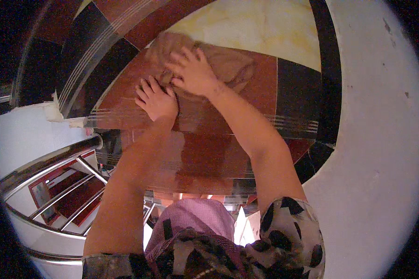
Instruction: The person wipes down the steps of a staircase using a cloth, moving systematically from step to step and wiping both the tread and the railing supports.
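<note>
A crumpled brown cloth [230,64] lies on the reddish-brown stair tile [125,87] before me, partly over the cream tile edge. My right hand [192,71] rests over the cloth with its fingers spread and a little blurred. Lower and to the left, my left hand [157,99] is set down flat beside the cloth's near left part, fingers apart. Neither hand grips anything that I can see. What lies under the right palm is hidden.
Steps of red and black tile [218,153] run down towards my body. At the left is a metal stair railing [52,157] with a lower level behind it. A pale wall [373,122] rises at the right, edged by black tile [330,83].
</note>
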{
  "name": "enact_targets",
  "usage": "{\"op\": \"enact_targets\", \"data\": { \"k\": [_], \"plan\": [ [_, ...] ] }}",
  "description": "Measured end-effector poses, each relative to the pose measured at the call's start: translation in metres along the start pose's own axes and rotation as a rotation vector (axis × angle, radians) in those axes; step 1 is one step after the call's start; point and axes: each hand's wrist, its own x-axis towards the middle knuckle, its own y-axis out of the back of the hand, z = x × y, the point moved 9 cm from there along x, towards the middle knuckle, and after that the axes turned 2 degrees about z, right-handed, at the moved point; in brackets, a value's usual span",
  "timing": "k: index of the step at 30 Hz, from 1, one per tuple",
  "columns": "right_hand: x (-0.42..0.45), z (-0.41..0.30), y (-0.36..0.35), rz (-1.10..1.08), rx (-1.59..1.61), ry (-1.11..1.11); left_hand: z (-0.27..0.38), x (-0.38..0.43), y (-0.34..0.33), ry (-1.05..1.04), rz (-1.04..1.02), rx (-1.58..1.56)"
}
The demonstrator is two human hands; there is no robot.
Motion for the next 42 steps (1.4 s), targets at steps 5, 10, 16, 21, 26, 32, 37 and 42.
{"op": "enact_targets", "data": {
  "k": [5,10,16,21,26,32,37,42],
  "plan": [
    [-0.065,0.024,0.035,-0.031,0.047,-0.123,-0.01,0.002,-0.005,0.027,0.025,-0.013],
    [-0.156,0.173,0.08,0.044,-0.252,-0.613,-0.002,0.002,0.003,0.023,-0.034,-0.026],
    [-0.189,0.24,0.084,0.048,-0.465,-0.902,-0.004,-0.002,-0.004,0.002,0.049,-0.063],
    [-0.191,0.249,0.078,0.092,-0.413,-0.875,-0.003,-0.002,-0.006,0.006,0.051,-0.087],
    [-0.178,0.249,0.069,0.137,-0.387,-0.975,-0.004,-0.002,0.0,0.018,0.077,-0.141],
    [-0.122,0.213,0.045,0.136,-0.428,-1.121,-0.008,0.002,-0.001,0.046,0.016,-0.153],
    [-0.062,0.169,0.027,0.141,-0.417,-1.016,-0.006,-0.001,0.003,0.041,-0.058,-0.159],
    [-0.039,0.151,0.031,0.138,-0.432,-0.991,-0.002,-0.001,0.007,0.062,-0.287,-0.236]
  ]
}}
